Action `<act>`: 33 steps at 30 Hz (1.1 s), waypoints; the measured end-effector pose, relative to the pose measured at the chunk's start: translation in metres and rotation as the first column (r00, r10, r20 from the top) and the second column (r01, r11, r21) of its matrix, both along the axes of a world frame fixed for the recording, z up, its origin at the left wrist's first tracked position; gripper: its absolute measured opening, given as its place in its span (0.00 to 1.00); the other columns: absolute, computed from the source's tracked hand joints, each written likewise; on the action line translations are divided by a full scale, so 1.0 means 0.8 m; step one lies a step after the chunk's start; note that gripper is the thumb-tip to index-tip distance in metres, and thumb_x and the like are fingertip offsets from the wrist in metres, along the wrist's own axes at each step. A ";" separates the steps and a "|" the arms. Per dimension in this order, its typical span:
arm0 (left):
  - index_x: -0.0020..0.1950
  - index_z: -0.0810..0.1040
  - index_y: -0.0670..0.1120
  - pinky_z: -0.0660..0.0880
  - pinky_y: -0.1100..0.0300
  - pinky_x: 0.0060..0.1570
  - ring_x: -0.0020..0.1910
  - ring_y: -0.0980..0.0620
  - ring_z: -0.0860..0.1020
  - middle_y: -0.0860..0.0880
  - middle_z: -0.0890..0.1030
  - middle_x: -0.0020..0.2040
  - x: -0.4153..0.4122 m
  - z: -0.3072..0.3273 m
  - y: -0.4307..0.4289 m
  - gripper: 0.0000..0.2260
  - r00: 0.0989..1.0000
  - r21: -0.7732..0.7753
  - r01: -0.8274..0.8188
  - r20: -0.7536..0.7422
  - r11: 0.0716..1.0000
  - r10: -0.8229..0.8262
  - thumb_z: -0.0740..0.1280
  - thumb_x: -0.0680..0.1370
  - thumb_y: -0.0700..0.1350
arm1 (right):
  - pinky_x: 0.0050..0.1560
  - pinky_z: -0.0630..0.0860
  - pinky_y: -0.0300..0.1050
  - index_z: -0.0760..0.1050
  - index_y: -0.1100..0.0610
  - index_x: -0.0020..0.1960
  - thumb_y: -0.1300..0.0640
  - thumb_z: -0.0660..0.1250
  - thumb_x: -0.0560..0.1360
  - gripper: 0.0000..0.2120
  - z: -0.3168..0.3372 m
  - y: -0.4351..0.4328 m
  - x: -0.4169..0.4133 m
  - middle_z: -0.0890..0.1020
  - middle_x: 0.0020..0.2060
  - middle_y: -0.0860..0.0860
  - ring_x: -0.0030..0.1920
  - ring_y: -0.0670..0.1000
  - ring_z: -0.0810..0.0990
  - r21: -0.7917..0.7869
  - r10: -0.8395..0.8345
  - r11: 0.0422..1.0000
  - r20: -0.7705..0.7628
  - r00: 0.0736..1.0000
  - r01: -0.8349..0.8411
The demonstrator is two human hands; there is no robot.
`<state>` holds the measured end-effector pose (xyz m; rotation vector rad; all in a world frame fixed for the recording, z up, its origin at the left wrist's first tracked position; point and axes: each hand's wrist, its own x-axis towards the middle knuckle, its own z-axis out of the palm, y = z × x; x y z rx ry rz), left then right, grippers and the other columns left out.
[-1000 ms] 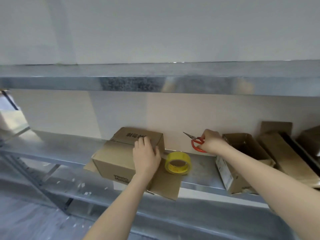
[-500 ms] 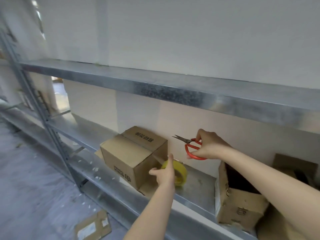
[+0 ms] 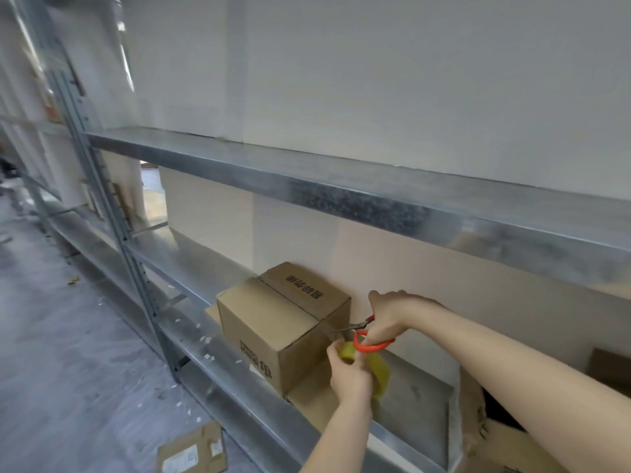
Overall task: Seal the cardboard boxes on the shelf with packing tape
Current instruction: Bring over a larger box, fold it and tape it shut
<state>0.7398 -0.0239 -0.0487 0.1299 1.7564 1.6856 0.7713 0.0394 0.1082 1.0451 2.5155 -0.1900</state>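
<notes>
A closed cardboard box (image 3: pixel 273 322) with black print stands on the metal shelf (image 3: pixel 409 421), on a flat cardboard sheet (image 3: pixel 314 397). My left hand (image 3: pixel 350 373) grips the yellow tape roll (image 3: pixel 377 372) just right of the box, lifted off the shelf. My right hand (image 3: pixel 389 317) holds the orange-handled scissors (image 3: pixel 363 336), whose blades point left at the box's right top edge, above the roll. Whether tape stretches from the roll to the box is unclear.
An open cardboard box (image 3: pixel 485 435) stands at the right edge of the shelf. The upper shelf (image 3: pixel 341 192) overhangs closely. A shelf upright (image 3: pixel 112 206) rises at the left. A flattened box (image 3: pixel 193 454) and scraps lie on the grey floor.
My left hand has taken hold of the tape roll and lifted it. My right hand brought the scissors down to the box's right edge. The view swung further left.
</notes>
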 end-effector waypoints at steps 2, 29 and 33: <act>0.62 0.66 0.59 0.77 0.47 0.56 0.51 0.45 0.78 0.47 0.79 0.52 -0.001 -0.002 -0.001 0.12 1.000 -0.026 0.018 -0.017 0.999 -0.018 0.62 0.79 0.53 | 0.54 0.75 0.46 0.63 0.57 0.68 0.34 0.74 0.62 0.45 0.003 -0.002 -0.011 0.75 0.56 0.55 0.57 0.56 0.74 -0.020 0.008 1.000 0.028 1.000 -0.008; 0.53 0.70 0.62 0.80 0.46 0.49 0.47 0.46 0.79 0.48 0.78 0.49 -0.002 0.006 -0.007 0.12 0.987 -0.005 0.161 0.015 0.987 -0.161 0.65 0.75 0.47 | 0.39 0.72 0.41 0.67 0.56 0.48 0.52 0.75 0.70 0.18 -0.030 0.022 -0.062 0.70 0.36 0.50 0.36 0.48 0.73 0.236 0.069 0.970 -0.019 0.997 -0.063; 0.44 0.70 0.68 0.80 0.43 0.49 0.47 0.45 0.81 0.49 0.79 0.48 0.014 -0.011 -0.012 0.11 0.971 -0.020 0.235 -0.029 0.972 -0.236 0.67 0.69 0.53 | 0.39 0.70 0.41 0.69 0.56 0.47 0.55 0.73 0.71 0.13 -0.050 0.035 -0.045 0.71 0.38 0.50 0.40 0.51 0.75 0.260 0.037 0.965 -0.046 0.998 -0.024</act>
